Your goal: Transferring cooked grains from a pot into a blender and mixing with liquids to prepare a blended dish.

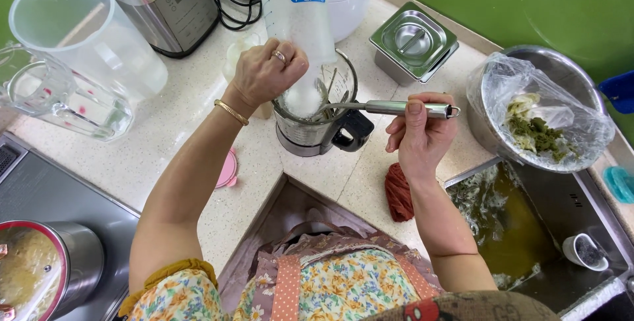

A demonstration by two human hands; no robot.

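Speckled pale stone makes up the table (pixel 198 106), an angled kitchen corner set against a green wall. At nine o'clock a lidded steel pot (pixel 39 268) of yellowish food sits on a dark hob. Above it, toward ten o'clock, a clear glass jug (pixel 59 100) and a frosted plastic pitcher (pixel 86 37) stand close together, with a steel appliance (pixel 168 4) behind them. A pink round lid (pixel 228 169) lies flat near the left forearm.

The left hand (pixel 264 73) has its fingers wrapped around the lower end of a tall translucent measuring jug (pixel 297 10), tipped down so that white liquid runs into the blender jar (pixel 320 119) at the centre, just above the table's inner corner. The right hand (pixel 419 133) pinches the handle of a steel spoon (pixel 389 107) between thumb and forefinger, the other fingers loosely curled beneath, and the spoon's bowl end reaches into the jar.

Judging by this, the pour looks partly done: white liquid already pools in the jar, and I cannot tell how much is left in the jug.

A red cloth (pixel 398 192) lies at the table edge below the right wrist. At one o'clock stands a small lidded steel container (pixel 413 40); at three o'clock a bag-lined steel bowl (pixel 538 106) holds green scraps, and the sink (pixel 561 222) below holds murky water and a small cup (pixel 584 251).
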